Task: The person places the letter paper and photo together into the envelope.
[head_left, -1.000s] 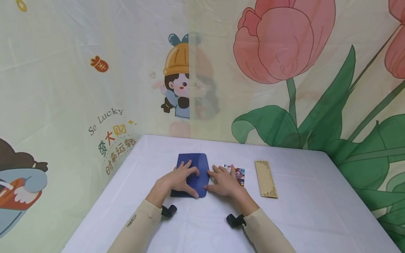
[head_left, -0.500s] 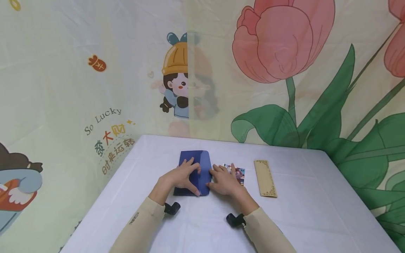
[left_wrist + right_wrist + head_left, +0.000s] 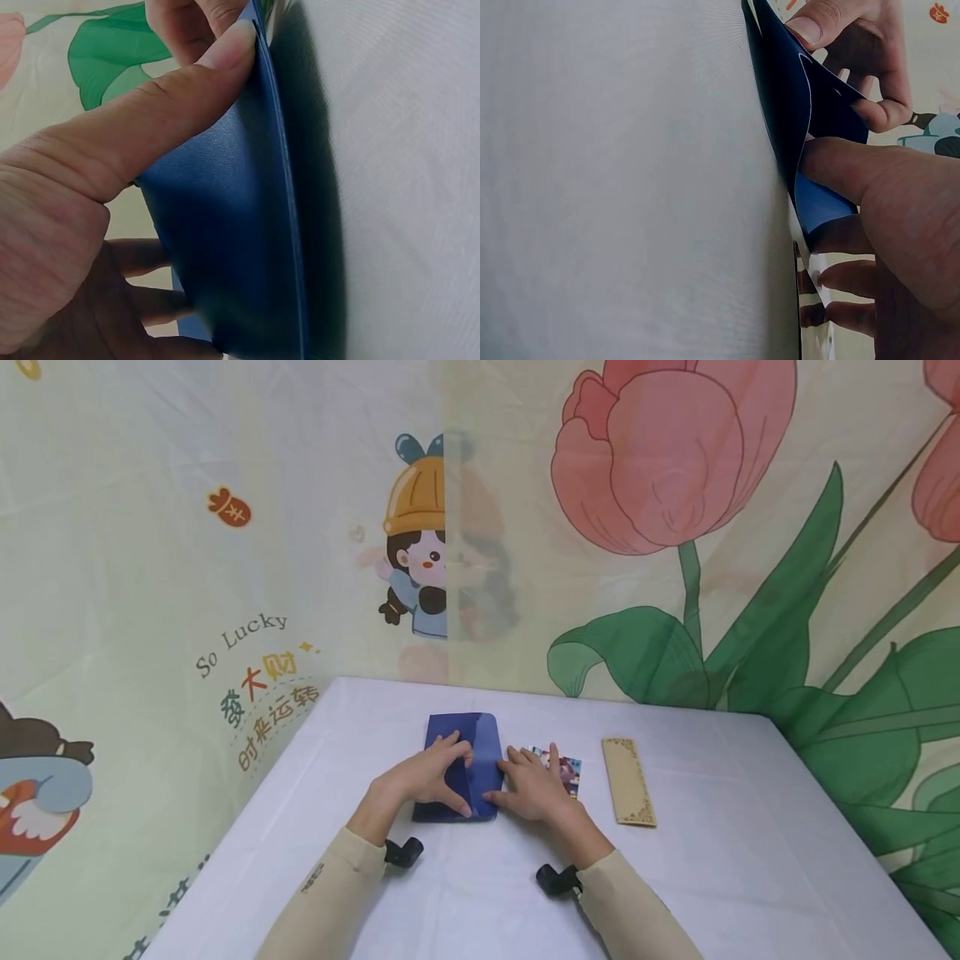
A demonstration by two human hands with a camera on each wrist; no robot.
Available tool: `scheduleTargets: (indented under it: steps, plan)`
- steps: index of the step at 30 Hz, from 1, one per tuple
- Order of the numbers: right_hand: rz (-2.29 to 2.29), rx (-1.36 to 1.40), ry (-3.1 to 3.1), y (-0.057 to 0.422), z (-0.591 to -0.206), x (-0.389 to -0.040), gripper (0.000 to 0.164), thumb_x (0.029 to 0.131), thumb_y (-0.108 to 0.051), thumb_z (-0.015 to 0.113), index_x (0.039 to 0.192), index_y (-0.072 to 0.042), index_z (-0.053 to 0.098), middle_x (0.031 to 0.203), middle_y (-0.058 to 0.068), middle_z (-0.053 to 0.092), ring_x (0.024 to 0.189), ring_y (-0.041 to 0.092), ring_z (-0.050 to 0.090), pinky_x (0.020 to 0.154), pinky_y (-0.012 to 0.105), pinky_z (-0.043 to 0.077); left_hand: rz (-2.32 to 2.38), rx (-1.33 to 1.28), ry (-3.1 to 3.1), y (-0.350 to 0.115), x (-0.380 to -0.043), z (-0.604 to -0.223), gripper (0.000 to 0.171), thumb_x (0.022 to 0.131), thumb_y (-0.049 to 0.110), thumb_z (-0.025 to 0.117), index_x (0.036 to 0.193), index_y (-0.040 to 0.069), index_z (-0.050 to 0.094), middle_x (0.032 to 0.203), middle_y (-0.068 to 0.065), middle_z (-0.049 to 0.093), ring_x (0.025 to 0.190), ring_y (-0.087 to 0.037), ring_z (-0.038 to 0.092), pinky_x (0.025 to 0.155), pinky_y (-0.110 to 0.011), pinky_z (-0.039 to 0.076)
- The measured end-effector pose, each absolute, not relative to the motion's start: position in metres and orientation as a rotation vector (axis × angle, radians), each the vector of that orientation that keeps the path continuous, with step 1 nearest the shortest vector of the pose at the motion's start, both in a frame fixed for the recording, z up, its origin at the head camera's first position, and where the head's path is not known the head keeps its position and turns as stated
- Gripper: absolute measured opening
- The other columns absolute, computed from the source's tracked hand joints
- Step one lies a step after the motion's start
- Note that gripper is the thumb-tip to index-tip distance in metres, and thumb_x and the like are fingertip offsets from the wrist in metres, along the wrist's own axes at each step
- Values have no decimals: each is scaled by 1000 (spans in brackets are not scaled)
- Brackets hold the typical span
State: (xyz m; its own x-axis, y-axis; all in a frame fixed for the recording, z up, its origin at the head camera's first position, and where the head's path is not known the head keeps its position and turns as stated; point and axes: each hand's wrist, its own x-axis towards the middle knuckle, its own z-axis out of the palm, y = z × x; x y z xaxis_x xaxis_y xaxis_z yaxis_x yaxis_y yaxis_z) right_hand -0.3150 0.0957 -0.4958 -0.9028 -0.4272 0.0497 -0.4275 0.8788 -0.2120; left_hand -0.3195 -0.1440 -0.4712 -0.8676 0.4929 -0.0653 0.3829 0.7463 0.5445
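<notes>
A dark blue envelope (image 3: 450, 810) lies on the white table, its lighter flap (image 3: 487, 743) spread to the right. Across the envelope's body my left hand (image 3: 431, 775) rests, thumb on the near part and fingers towards the far part. The left wrist view shows its thumb (image 3: 172, 109) touching the blue paper. At the flap's right edge my right hand (image 3: 534, 783) is spread; its thumb (image 3: 847, 169) touches the envelope in the right wrist view, where the mouth looks bowed apart. A colourful picture card (image 3: 572, 772) lies partly hidden under the right hand.
A narrow tan card (image 3: 628, 782) with a brown patterned border lies right of the picture card. The white table (image 3: 712, 860) runs back to a printed cloth backdrop (image 3: 510, 410).
The envelope has shifted slightly away and to the right together with my left hand, and its flap now shows lighter than the body. My right hand has barely moved.
</notes>
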Motion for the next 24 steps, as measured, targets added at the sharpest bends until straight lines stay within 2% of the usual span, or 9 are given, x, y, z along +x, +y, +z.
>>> scheduleTargets:
  steps: [11,24]
  plan:
    - [346,687,-3047,95,-496,-314,76,92,-66,66,148,-14,58,164,13,43,153,37,37,122,75,1,773,732,2779,-143,-318,-474,68,64,51,97,98,27,44,171,-26,20,152,-62,14,112,-75,35]
    - [368,703,-3008,97,-489,-313,73,91,-64,68,147,-16,60,164,13,43,152,38,38,123,74,1,683,719,2827,-137,-314,-473,69,64,48,98,98,26,43,170,-27,23,151,-63,17,113,-77,32]
